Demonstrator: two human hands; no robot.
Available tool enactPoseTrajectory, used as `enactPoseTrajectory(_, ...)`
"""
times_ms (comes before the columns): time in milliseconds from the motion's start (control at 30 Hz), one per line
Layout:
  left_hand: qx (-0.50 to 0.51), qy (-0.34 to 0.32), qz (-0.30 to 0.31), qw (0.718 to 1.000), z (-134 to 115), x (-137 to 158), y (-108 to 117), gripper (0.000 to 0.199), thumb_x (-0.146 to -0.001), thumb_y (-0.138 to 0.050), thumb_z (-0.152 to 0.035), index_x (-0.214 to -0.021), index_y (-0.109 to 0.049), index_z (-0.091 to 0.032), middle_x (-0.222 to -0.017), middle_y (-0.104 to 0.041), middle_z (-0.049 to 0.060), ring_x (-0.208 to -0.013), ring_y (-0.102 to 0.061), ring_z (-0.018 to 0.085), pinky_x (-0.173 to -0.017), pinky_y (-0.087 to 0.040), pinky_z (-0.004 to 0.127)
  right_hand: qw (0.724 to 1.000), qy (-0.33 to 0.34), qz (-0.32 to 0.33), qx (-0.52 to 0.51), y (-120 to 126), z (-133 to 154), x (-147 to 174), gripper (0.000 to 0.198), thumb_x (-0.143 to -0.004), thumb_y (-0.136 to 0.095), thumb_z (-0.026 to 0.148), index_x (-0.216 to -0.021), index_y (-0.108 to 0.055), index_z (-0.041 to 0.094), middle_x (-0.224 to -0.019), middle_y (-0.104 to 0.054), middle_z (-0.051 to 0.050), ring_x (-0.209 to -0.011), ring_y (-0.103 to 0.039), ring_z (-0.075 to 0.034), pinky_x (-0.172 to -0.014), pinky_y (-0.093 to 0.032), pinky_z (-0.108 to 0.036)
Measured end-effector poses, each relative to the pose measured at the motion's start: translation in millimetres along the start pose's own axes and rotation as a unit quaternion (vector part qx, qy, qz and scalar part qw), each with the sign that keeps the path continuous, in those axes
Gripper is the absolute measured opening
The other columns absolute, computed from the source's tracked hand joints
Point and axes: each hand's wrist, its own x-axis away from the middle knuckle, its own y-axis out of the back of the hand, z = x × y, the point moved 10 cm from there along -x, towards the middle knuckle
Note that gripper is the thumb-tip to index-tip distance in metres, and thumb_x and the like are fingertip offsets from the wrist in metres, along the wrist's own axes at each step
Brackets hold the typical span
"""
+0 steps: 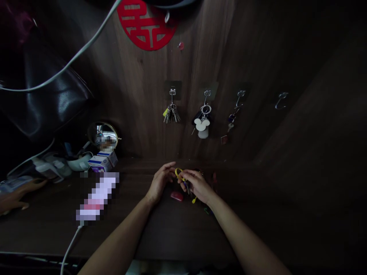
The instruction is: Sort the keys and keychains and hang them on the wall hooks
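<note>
Low over the dark wooden surface, my right hand (197, 185) pinches a yellow key ring (179, 173) between thumb and fingers. What look like keys (187, 187) dangle below it, partly hidden by the fingers. My left hand (160, 181) is just to the left, fingers stretched toward the ring and apart; whether a fingertip touches it is hard to see. A small red object (177, 196) lies beneath the hands. Small yellow (194, 200) and green (206, 210) pieces show beside my right wrist.
Wall hooks hold a key bunch (172, 113), keys with a white mouse-head charm (202, 124) and another key chain (231, 118); the far-right hook (281, 101) is bare. Leftward are a blurred-out phone-like object (99, 196), a round mirror (103, 133), boxes (102, 162) and a white cable (83, 49).
</note>
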Motion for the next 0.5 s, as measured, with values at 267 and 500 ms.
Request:
enactPoseTrajectory(267, -0.076, -0.028, 0.022, 0.996, -11.7, 7.8, -9.5, 0.025, -0.072, -0.059, -0.026, -0.096, -0.063, -0.019, -0.076, -0.063, -0.001, -0.073, -0.057, 0.013, -0.071, -0.044, 0.024, 0.999, -0.031, 0.013, -0.015, -4.4, -5.2, 0.9, 0.028, -0.068, -0.068, 0.040, -0.079, -0.062, 0.015, -0.062, -0.061, 0.000, -0.043, -0.052, -0.008, -0.040, -0.037, -0.020)
enactPoseTrajectory(500, -0.099, -0.019, -0.070, 0.992, -0.4, -1.7, 15.5, 0.033, -0.070, -0.060, -0.032, -0.100, -0.059, -0.019, -0.086, -0.062, 0.001, -0.069, -0.056, 0.012, -0.063, -0.043, 0.022, 0.996, 0.046, -0.056, -0.059, 19.8, 27.6, 3.6, 0.024, -0.065, -0.073, 0.035, -0.075, -0.064, 0.015, -0.062, -0.060, 0.001, -0.045, -0.048, -0.005, -0.040, -0.035, -0.018)
